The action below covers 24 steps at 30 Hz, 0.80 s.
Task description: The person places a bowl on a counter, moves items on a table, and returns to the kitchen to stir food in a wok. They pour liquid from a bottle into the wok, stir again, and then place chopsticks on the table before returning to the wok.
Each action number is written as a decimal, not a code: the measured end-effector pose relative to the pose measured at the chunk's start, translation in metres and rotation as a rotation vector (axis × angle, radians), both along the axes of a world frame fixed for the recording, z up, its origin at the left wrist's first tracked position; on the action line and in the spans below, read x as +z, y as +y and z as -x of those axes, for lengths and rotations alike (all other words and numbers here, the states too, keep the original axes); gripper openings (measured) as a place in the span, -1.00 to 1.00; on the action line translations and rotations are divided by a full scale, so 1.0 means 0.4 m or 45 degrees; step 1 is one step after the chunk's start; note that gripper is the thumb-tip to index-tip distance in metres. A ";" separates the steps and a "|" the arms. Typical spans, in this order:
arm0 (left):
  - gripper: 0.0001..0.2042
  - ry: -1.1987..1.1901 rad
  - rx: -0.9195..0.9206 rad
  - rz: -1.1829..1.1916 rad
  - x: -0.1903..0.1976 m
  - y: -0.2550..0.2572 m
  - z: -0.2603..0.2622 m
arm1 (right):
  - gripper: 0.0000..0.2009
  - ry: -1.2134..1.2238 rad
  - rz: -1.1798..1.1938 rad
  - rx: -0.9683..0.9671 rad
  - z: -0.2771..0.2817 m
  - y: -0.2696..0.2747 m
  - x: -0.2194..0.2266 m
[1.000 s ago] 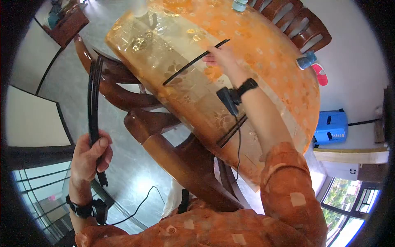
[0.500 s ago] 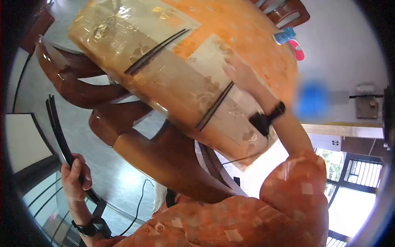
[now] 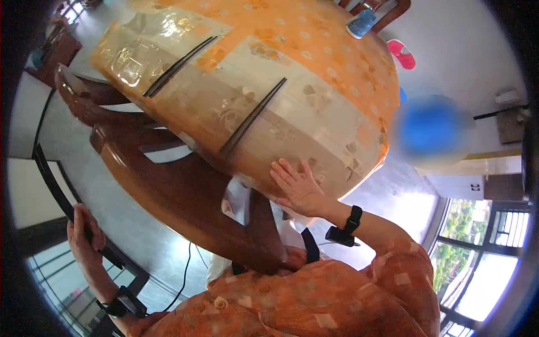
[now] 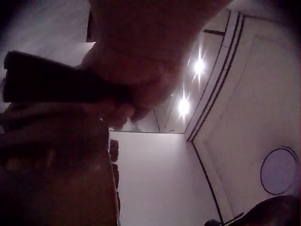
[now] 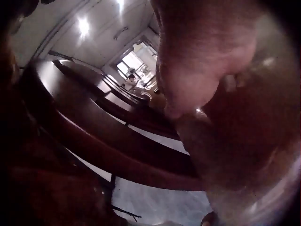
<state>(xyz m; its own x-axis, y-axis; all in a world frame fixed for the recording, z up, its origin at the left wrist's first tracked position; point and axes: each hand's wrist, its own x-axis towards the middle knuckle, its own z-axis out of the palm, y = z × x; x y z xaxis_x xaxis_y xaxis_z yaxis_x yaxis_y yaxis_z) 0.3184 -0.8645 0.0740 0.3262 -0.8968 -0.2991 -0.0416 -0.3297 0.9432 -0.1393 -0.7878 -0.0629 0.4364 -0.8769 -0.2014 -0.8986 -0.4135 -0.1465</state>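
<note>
At the lower left of the head view, my left hand (image 3: 84, 238) grips a bundle of long black chopsticks (image 3: 51, 181) round its middle, off the table. The same dark bundle (image 4: 51, 80) sticks out of the fist in the left wrist view. My right hand (image 3: 298, 188) is at the table's near edge, palm down over the cover, with straight, spread fingers and nothing held. Left of it lies a pair of black chopsticks (image 3: 254, 117), slanting in from the near edge. A second pair (image 3: 179, 66) lies farther left at a similar slant.
A clear cover lies over the orange patterned table (image 3: 342, 78). Brown wooden chairs (image 3: 168, 191) stand along its near side, close to my body. A blue cup-like item (image 3: 361, 23) shows at the far edge. A pink slipper (image 3: 401, 54) lies on the floor beyond.
My right hand has let go of chopsticks on the table and drawn back toward me to the near edge. The left hand has moved lower left with its bundle. The head view has shifted.
</note>
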 end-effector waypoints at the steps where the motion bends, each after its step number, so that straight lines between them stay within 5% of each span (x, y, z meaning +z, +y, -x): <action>1: -0.78 0.039 0.003 0.028 0.018 0.036 0.022 | -0.35 -0.055 0.025 0.021 0.023 0.014 -0.003; 6: -0.75 0.099 0.020 0.187 0.073 0.228 0.190 | -0.39 -0.195 0.006 0.030 0.116 0.041 -0.002; 12: -0.75 0.212 -0.082 0.179 0.086 0.394 0.343 | -0.53 -0.227 0.322 0.066 0.185 0.053 0.008; 14: -0.75 0.242 -0.092 0.146 0.099 0.433 0.403 | -0.65 -0.902 -0.272 -0.474 0.211 0.029 0.049; 16: -0.75 0.223 -0.142 0.139 0.123 0.451 0.482 | -0.75 -1.071 -0.226 -0.490 0.218 0.011 0.104; 18: -0.78 0.351 -0.222 0.006 0.130 0.448 0.548 | -0.82 -1.434 -0.713 -0.611 0.209 0.013 0.237; 21: -0.79 0.648 -0.651 -0.155 0.124 0.405 0.685 | -0.85 -1.523 -0.888 -0.566 0.158 0.048 0.353; 23: -0.79 0.735 -0.887 -0.283 0.108 0.365 0.776 | -0.85 -1.943 -0.950 -0.200 0.138 0.066 0.383; 24: -0.79 0.778 -0.970 -0.343 0.093 0.349 0.813 | -0.85 -1.931 -0.939 -0.205 0.142 0.065 0.383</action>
